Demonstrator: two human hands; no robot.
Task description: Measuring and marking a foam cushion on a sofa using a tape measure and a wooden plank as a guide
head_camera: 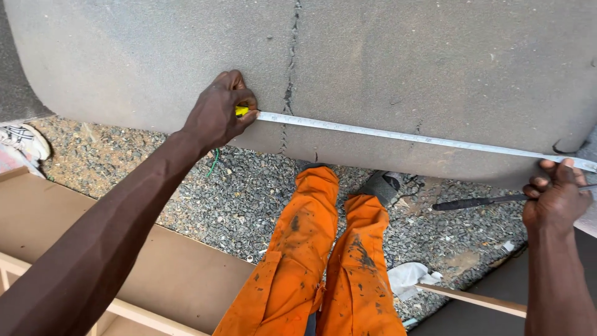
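Observation:
A large grey foam sheet (385, 68) fills the upper part of the head view. A white tape measure blade (410, 137) is stretched across it from left to right. My left hand (217, 112) grips the yellow tape measure case (241, 111) against the foam. My right hand (555, 198) pinches the blade's far end at the foam's right edge. My orange trouser legs (323, 261) stand on gravel below.
Gravel ground (236, 193) lies under the foam. A brown wooden frame (155, 274) sits at lower left. A dark long tool (472, 202) lies on the gravel near my right hand, a white rag (407, 277) by my legs, a white shoe (25, 140) at far left.

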